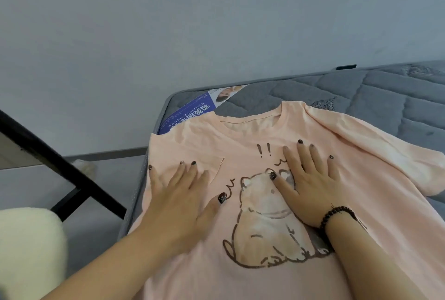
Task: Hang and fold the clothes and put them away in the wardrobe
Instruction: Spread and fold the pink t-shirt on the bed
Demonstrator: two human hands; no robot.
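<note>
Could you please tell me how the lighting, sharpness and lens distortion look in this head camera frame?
Head view: soft, even light, only faint shadows under the left hand and right hand on the peach T-shirt; no glare; slightly soft throughout; wide-angle bending curves the mattress edge.

Arms: bare to the frame edge, no sleeves showing.
Left hand (183, 193): dark polish on nails, pale decoration on one.
Right hand (310, 193): same dark polish.
Right wrist: bracelet (337, 215) of dark round beads.
</note>
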